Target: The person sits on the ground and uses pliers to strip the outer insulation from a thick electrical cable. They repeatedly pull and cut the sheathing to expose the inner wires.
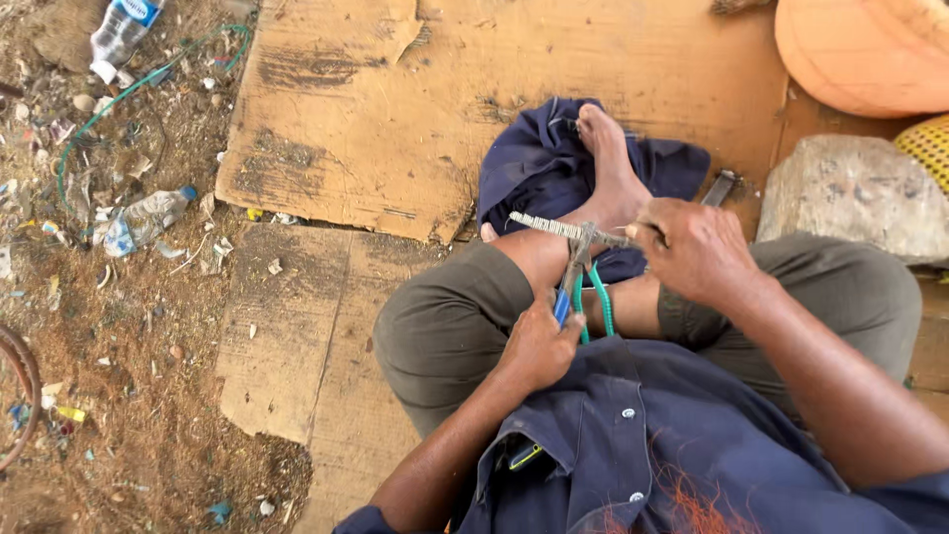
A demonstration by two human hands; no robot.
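A: What is sitting at the middle of it?

B: Pliers (581, 282) with blue and green handles are biting a ribbed metal strip (554, 226) just above the person's crossed legs. The left hand (539, 346) is squeezing the handles; the right hand (697, 247) is pinching the strip's end.

A: And around the pliers?

B: A dark blue cloth (539, 163) is lying beyond them on cardboard (395, 109). Two plastic bottles (143, 218) are lying far left in the dirt; I cannot tell what is inside them.
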